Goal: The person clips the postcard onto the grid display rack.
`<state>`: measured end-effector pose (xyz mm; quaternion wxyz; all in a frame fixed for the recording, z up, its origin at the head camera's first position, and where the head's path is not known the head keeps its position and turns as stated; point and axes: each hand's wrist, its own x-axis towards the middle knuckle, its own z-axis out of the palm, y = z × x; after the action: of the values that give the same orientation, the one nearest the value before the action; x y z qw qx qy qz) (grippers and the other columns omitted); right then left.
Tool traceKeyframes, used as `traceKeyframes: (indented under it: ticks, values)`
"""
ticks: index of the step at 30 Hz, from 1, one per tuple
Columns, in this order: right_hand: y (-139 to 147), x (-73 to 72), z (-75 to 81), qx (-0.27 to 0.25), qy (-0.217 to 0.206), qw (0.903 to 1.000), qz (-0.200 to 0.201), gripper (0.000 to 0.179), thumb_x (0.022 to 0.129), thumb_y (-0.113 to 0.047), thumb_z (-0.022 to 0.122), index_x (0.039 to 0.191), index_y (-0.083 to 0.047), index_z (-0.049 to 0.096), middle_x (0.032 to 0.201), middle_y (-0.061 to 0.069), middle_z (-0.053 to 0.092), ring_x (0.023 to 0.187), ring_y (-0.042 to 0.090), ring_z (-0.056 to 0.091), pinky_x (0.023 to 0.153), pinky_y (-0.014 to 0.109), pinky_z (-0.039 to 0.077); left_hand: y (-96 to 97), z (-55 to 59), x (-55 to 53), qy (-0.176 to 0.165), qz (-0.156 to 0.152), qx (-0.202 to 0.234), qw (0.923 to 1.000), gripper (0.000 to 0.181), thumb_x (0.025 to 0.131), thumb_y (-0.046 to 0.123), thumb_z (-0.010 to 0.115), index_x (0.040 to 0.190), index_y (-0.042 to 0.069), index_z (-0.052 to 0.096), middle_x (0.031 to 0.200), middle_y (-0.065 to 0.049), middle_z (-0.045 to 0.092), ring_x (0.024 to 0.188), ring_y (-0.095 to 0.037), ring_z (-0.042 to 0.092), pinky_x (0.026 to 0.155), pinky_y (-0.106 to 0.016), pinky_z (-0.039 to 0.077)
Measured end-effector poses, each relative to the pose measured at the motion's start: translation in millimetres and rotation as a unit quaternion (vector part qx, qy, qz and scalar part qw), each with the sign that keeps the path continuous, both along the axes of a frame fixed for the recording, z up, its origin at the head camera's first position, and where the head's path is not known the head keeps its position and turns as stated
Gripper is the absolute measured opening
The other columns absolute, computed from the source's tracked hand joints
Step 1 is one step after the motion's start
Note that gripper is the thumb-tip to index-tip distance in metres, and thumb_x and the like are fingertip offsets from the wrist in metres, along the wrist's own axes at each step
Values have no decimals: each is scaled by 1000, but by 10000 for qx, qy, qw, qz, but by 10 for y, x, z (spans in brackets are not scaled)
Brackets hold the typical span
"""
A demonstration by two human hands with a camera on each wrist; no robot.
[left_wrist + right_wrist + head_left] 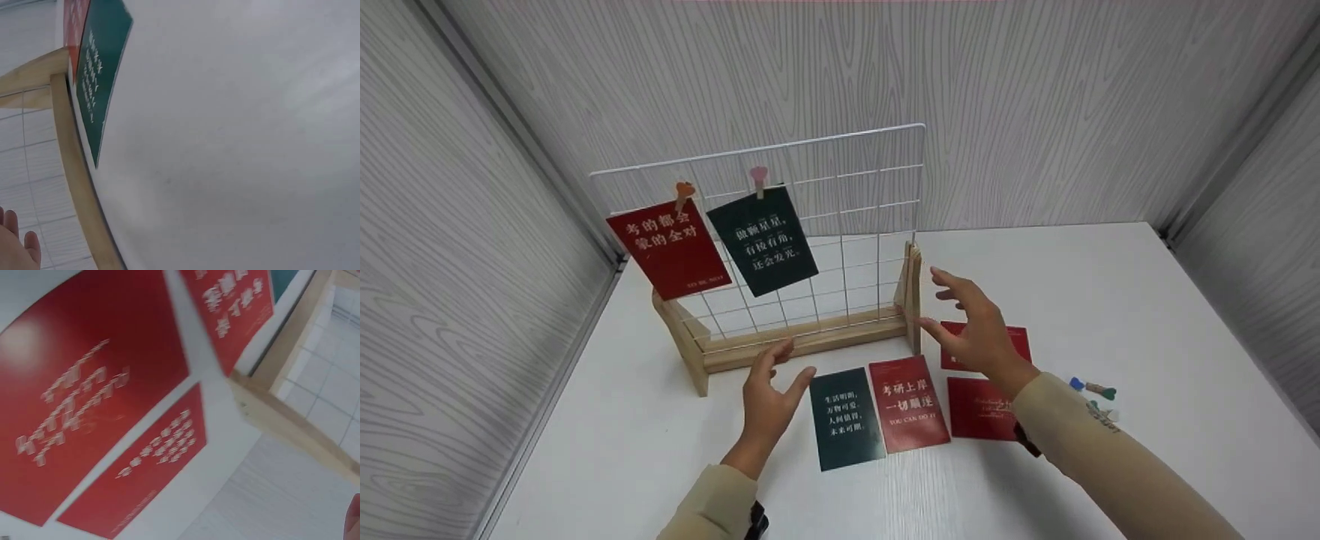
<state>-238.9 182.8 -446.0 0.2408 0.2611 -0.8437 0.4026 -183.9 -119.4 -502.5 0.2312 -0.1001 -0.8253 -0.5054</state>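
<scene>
hovering over the bench (pixel 1117 300), both hands are near the wire rack (pixel 810 343): left hand (pixel 769 401) by its front bar, right hand (pixel 982 334) just beside its right leg. on each, fingers slightly bent, spread away from the thumb. bench back edge meets the back wall (pixel 1035 112), side edges run along side walls; wide stretch for moving right of the rack, narrower one left. bench white, smooth; walls pale wood-grain panels. count: one rack, six cards. two hang tilted on the grid: red card (pixel 679 259) under orange clip (pixel 684 190), green card (pixel 765 259) under pink clip (pixel 759 175). four lie flat: one green (pixel 847 420), three red (pixel 910 405), right hand partly covering the farthest. loose clips (pixel 1101 391) clustered near right sleeve (pixel 1095 435), number unclear.
</scene>
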Motion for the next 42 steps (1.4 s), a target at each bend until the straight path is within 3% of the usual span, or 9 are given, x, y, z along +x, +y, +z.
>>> traceKeyframes:
  ticks: [5,11,20,31,42]
  values:
    - [222,64,-112,207,-443,9985,-235,70,82,-20,77,144,-19,42,136,5,51,111,21,57,90,45,49,52,-126,20,-602,-210,-97,9979,58,84,23,75,132,2,50,124,-13,56,116,-29,49,99,-53,37]
    - [488,111,-249,485,-646,9958,-433,70,81,-19,78,142,-15,44,131,7,55,110,25,58,89,49,49,93,-185,19,-1485,-287,-314,9880,68,79,29,79,137,10,48,130,-9,54,124,-30,45,104,-53,32]
    - [895,202,-397,667,-1227,9862,-891,65,83,-26,75,140,-15,46,123,14,60,109,33,58,88,55,47,66,-296,-45,-2133,-341,-635,9743,79,71,20,85,139,9,46,134,-11,52,128,-31,41,107,-50,28]
    - [1419,388,-550,824,-1972,9672,-1371,63,87,-38,69,141,-14,45,124,17,57,109,35,55,89,58,43,15,-390,-106,-2325,-355,-753,9690,82,69,20,86,139,7,46,138,-11,50,131,-30,40,109,-46,28]
    - [1816,569,-665,987,-2082,9595,-1621,63,88,-40,68,138,-9,47,119,21,60,106,39,56,87,60,42,-9,-411,-124,-2225,-348,-1079,9683,78,70,16,85,137,4,48,137,-13,50,130,-33,39,108,-49,28]
